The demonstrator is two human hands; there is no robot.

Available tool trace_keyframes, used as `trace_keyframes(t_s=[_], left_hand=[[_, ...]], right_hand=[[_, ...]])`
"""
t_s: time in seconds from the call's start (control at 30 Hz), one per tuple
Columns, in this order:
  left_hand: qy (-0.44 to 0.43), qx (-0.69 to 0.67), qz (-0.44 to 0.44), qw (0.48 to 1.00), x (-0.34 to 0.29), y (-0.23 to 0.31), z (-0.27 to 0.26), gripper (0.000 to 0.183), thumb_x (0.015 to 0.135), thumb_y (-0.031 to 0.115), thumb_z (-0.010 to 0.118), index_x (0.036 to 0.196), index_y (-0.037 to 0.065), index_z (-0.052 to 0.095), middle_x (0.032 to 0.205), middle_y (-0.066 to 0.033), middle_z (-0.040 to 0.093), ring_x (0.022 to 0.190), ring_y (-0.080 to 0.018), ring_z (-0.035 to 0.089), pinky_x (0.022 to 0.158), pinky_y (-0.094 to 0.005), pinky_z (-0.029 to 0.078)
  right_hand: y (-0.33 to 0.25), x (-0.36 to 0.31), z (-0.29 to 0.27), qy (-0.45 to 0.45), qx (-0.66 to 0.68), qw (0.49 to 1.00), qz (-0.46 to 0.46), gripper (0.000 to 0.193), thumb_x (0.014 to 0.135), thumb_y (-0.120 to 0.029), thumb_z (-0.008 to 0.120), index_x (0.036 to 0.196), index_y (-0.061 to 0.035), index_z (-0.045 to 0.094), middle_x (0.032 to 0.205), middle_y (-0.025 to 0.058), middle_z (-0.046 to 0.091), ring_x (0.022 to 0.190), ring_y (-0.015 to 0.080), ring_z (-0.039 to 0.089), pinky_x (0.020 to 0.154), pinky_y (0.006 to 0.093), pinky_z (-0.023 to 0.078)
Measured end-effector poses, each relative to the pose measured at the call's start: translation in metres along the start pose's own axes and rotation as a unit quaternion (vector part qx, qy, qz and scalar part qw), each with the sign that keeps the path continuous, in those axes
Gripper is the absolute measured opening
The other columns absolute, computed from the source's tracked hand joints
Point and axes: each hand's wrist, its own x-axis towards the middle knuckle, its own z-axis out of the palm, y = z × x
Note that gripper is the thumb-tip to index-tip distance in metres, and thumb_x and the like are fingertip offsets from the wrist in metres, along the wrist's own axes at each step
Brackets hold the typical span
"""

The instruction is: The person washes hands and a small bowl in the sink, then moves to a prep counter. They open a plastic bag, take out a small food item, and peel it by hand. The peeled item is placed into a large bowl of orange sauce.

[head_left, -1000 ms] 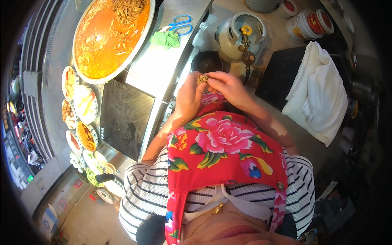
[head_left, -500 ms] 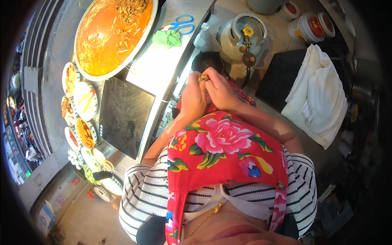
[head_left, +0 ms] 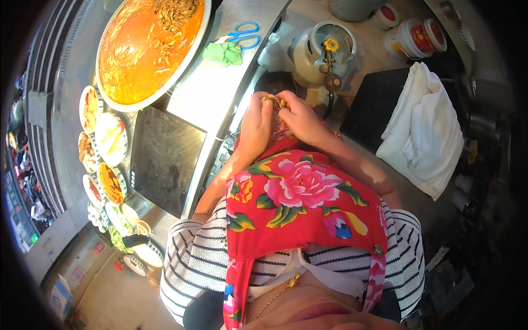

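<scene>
My left hand point(head_left: 257, 124) and my right hand point(head_left: 300, 118) are raised close together in front of my apron. Between their pinched fingertips is a small ragged clump of brown food point(head_left: 273, 101), its kind too small to tell. Both hands grip it, one at each side. Beneath them is a dark round vessel point(head_left: 278, 82), partly hidden by my fingers. To the left, a big white-rimmed basin point(head_left: 140, 60) holds orange-red sauce or broth, with a heap of similar brown strips point(head_left: 175, 16) at its upper right.
Blue-handled scissors point(head_left: 243, 35) and a green cloth or glove point(head_left: 223, 53) lie on the metal counter point(head_left: 192, 99). A black flat plate point(head_left: 165, 159) and several food dishes point(head_left: 111, 138) stand left. Right are a gas cylinder point(head_left: 308, 60), white cloth point(head_left: 423, 132) and tubs point(head_left: 415, 38).
My fingertips have drawn slightly apart, and more of the brown clump shows between them. The view has shifted a little; the things on the counter lie as before.
</scene>
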Motion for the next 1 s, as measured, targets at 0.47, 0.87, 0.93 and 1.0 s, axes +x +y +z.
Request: trace_keyframes(t_s=[0.47, 0.87, 0.93, 1.0], left_hand=[[-0.139, -0.212, -0.112, 0.961, 0.02, -0.006, -0.017, 0.03, 0.101, 0.03, 0.044, 0.111, 0.002, 0.049, 0.061, -0.0013, 0.051, 0.046, -0.0084, 0.048, 0.043, -0.0205, 0.036], [-0.143, -0.242, -0.126, 0.951, 0.024, -0.002, -0.009, 0.028, 0.1, 0.03, 0.048, 0.11, 0.004, 0.046, 0.073, -0.0006, 0.051, 0.053, -0.0076, 0.051, 0.043, -0.0189, 0.037], [-0.141, -0.232, -0.128, 0.954, 0.023, 0.001, -0.008, 0.028, 0.099, 0.03, 0.049, 0.111, 0.004, 0.046, 0.071, -0.0004, 0.051, 0.053, -0.0075, 0.05, 0.043, -0.019, 0.036], [-0.141, -0.218, -0.125, 0.957, 0.022, 0.003, -0.007, 0.029, 0.099, 0.029, 0.05, 0.111, 0.004, 0.045, 0.07, -0.0003, 0.05, 0.052, -0.0075, 0.05, 0.042, -0.0191, 0.036]], right_hand=[[0.005, 0.007, -0.007, 0.023, -0.012, 0.979, -0.203, 0.033, 0.089, 0.002, 0.053, 0.121, -0.003, 0.052, 0.108, 0.0063, 0.058, 0.091, 0.0122, 0.061, 0.079, 0.0255, 0.05], [0.0, 0.01, -0.01, 0.074, -0.075, 0.971, -0.216, 0.023, 0.09, -0.004, 0.057, 0.112, -0.0002, 0.053, 0.101, 0.0127, 0.058, 0.089, 0.0224, 0.062, 0.078, 0.0315, 0.049], [0.0, 0.011, -0.011, 0.099, -0.151, 0.951, -0.252, 0.021, 0.09, -0.005, 0.056, 0.11, 0.0, 0.052, 0.1, 0.0144, 0.058, 0.09, 0.0263, 0.06, 0.079, 0.0332, 0.048], [0.001, 0.011, -0.01, 0.11, -0.183, 0.936, -0.279, 0.019, 0.091, -0.006, 0.056, 0.108, -0.0001, 0.052, 0.099, 0.0159, 0.057, 0.091, 0.0297, 0.058, 0.079, 0.0345, 0.046]])
